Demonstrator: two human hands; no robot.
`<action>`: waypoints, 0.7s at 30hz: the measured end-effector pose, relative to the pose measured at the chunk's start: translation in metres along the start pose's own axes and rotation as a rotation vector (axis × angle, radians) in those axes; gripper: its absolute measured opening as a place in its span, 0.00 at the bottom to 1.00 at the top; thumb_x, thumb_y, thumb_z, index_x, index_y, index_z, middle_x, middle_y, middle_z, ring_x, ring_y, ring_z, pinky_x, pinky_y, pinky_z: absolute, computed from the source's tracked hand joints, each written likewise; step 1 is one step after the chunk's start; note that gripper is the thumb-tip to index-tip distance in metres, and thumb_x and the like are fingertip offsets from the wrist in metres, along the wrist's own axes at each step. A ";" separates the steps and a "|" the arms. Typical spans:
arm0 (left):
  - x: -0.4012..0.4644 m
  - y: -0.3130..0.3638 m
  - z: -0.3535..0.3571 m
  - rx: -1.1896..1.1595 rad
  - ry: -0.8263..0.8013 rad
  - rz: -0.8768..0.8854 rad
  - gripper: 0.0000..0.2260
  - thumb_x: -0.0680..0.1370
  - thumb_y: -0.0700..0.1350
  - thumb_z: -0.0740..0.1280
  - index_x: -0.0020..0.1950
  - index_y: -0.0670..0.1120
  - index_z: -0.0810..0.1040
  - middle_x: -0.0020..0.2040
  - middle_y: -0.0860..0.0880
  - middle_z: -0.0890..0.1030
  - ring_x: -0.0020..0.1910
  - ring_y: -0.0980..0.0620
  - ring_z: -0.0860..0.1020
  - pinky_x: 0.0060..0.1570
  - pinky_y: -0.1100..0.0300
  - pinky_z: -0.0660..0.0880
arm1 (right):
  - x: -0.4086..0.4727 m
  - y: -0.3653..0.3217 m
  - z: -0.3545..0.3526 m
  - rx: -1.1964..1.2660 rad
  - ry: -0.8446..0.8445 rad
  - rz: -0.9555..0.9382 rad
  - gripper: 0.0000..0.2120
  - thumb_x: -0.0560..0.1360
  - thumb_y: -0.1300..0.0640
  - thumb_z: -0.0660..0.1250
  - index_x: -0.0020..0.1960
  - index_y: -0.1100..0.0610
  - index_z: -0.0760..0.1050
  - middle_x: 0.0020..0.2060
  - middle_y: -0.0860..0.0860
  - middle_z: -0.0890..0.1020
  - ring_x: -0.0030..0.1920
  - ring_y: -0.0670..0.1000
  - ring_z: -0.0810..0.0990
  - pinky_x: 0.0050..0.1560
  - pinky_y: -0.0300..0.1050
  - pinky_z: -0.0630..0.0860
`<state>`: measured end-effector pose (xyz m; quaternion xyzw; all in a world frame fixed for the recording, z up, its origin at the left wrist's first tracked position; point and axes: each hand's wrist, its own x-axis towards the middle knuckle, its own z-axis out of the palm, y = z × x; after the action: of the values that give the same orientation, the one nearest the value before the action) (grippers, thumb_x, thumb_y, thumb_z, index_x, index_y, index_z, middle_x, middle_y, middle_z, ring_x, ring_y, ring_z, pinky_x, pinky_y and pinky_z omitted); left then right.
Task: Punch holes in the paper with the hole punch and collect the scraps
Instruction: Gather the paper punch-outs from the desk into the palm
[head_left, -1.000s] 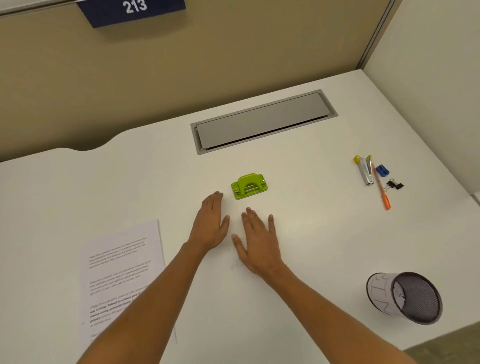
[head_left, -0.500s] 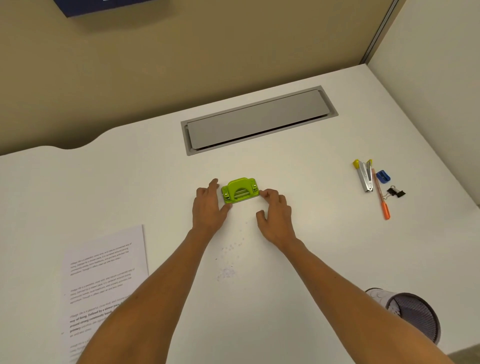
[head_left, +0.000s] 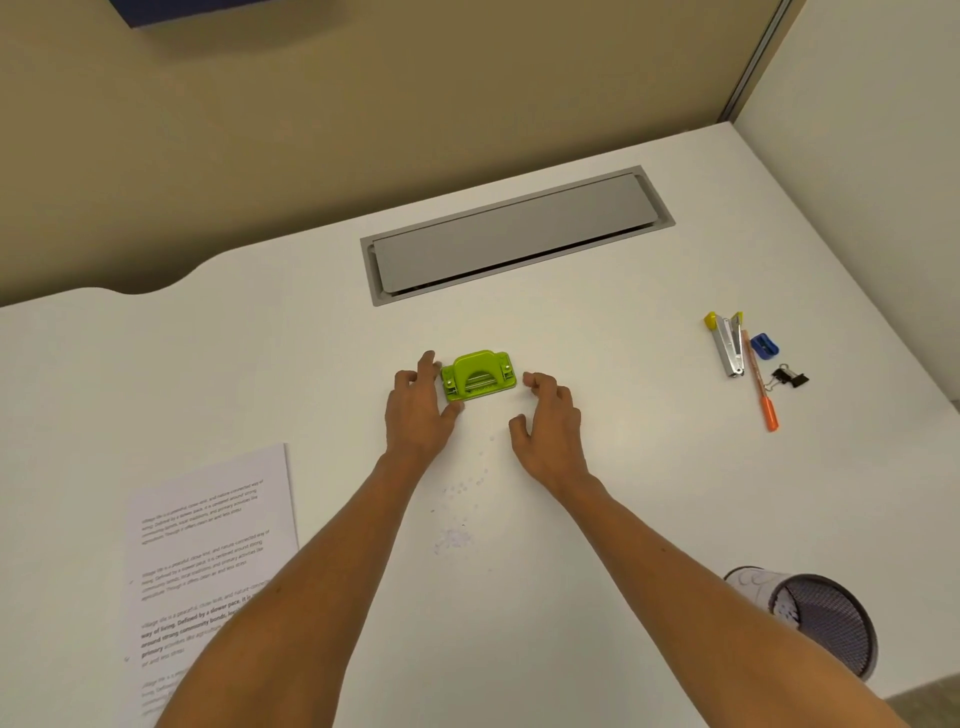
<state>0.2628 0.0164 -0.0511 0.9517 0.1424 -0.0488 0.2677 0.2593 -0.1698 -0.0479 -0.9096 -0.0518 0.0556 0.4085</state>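
Since half a second ago the right hand (head_left: 550, 426) has come off the hole punch, its fingers loosely curled and holding nothing just beside it. The printed white paper sheet (head_left: 208, 551) lies well left. The left hand (head_left: 420, 410) grips the small lime-green plastic hole punch (head_left: 478, 375) at mid-desk. Tiny white paper scraps (head_left: 457, 519) lie scattered between the forearms.

2 bare forearms, sleeveless to the frame edge, no rings or watch
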 end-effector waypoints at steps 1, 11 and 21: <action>-0.002 0.000 -0.001 -0.016 -0.006 0.003 0.35 0.75 0.49 0.73 0.77 0.46 0.59 0.70 0.43 0.73 0.68 0.43 0.70 0.61 0.50 0.72 | -0.003 0.001 0.000 0.023 0.025 0.002 0.24 0.73 0.66 0.64 0.68 0.61 0.67 0.64 0.52 0.75 0.63 0.56 0.72 0.62 0.55 0.70; -0.046 -0.040 -0.016 -0.106 0.060 0.114 0.23 0.84 0.45 0.59 0.77 0.40 0.61 0.77 0.42 0.65 0.76 0.45 0.62 0.73 0.56 0.59 | -0.086 -0.026 0.054 -0.507 -0.206 -0.545 0.26 0.78 0.46 0.59 0.70 0.61 0.72 0.74 0.57 0.69 0.76 0.56 0.64 0.74 0.66 0.57; -0.065 -0.066 -0.007 0.077 -0.094 0.208 0.26 0.85 0.48 0.56 0.80 0.39 0.54 0.81 0.42 0.54 0.81 0.46 0.51 0.79 0.51 0.49 | -0.111 -0.013 0.076 -0.658 -0.407 -0.441 0.40 0.78 0.31 0.45 0.80 0.58 0.51 0.80 0.55 0.53 0.80 0.55 0.45 0.75 0.70 0.39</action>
<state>0.1814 0.0584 -0.0674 0.9675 0.0283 -0.0710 0.2409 0.1381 -0.1205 -0.0816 -0.9289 -0.3389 0.1255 0.0810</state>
